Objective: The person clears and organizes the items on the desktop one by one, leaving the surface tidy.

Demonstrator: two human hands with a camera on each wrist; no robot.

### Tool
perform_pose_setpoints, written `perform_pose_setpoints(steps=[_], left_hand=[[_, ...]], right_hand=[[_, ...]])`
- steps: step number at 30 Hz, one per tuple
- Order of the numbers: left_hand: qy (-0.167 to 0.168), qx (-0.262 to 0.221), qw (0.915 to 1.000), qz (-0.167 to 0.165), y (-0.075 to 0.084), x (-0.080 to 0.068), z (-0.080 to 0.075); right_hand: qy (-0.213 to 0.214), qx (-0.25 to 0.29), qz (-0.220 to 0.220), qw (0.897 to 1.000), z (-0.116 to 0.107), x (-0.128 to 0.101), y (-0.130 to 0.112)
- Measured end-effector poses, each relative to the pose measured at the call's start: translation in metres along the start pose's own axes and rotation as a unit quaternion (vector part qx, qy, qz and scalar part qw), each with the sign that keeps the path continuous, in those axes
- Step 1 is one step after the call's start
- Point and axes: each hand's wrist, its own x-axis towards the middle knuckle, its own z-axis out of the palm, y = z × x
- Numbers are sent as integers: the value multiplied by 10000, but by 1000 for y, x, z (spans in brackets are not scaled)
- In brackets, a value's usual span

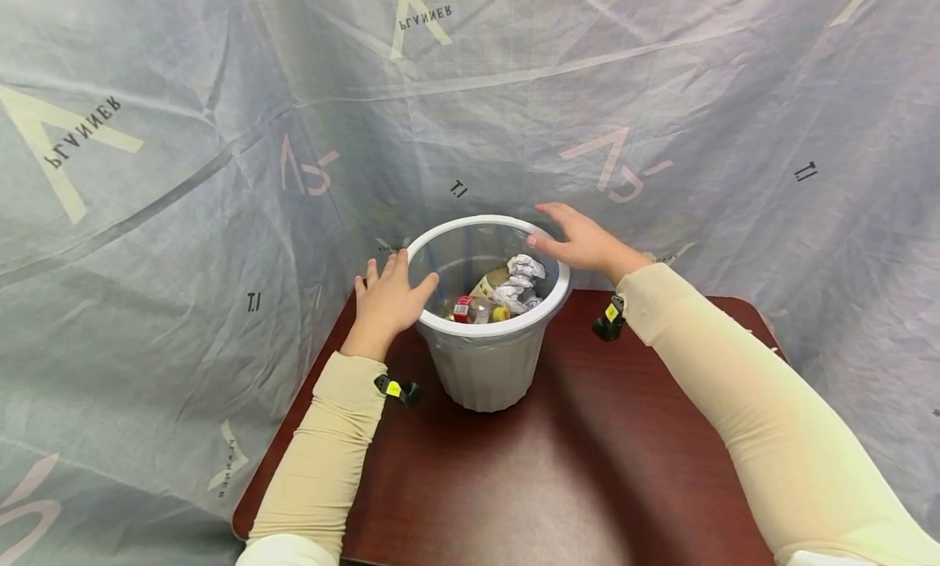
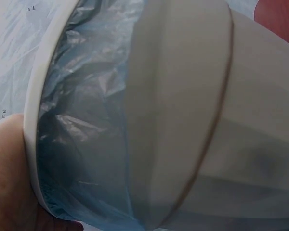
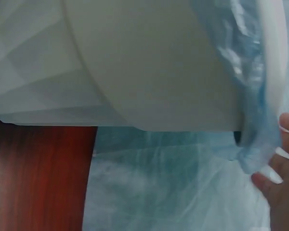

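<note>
A grey waste bin [image 1: 485, 374] with a white rim [image 1: 481, 329] stands upright near the back of the table. A thin bluish plastic liner [image 2: 86, 120] is folded over its outside, under the rim. Inside lie crumpled white paper [image 1: 526, 266] and a clear plastic bottle [image 1: 479, 308] with a red label; a yellow cap [image 1: 501, 313] shows beside it. My left hand [image 1: 389, 301] is at the rim's left side, fingers spread and thumb over the edge. At the right, my right hand [image 1: 583, 238] hovers by the rim with fingers extended, close to the liner's edge [image 3: 253, 144].
The bin stands on a dark red-brown table [image 1: 587, 468] with rounded corners. Grey printed sheeting [image 1: 220, 183] hangs behind and to both sides. Small black devices [image 1: 609, 317] are strapped at both wrists.
</note>
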Motion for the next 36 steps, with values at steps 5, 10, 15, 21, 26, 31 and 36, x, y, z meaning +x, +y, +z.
perform_pose_setpoints(steps=[5, 10, 15, 21, 26, 31, 36], left_hand=[[-27, 2, 10000, 88, 0, 3, 1], [-62, -68, 9997, 242, 0, 10, 2], [-147, -151, 9988, 438, 10, 19, 6], [-375, -175, 9967, 693, 38, 36, 22], [-612, -148, 9943, 866, 64, 52, 36], [-823, 27, 9896, 1181, 87, 71, 47], [-801, 194, 9869, 1388, 100, 84, 48]], right_hand=[[-695, 233, 286, 9969, 19, -8, 3], [-724, 191, 561, 9956, 21, -15, 1], [-516, 150, 739, 9958, 18, -28, 7], [-206, 0, 1118, 9935, 7, -53, 28], [-42, -137, 1446, 9894, -3, -74, 42], [186, -348, 1707, 9845, -13, -91, 58], [355, -330, 1804, 9824, -20, -93, 66]])
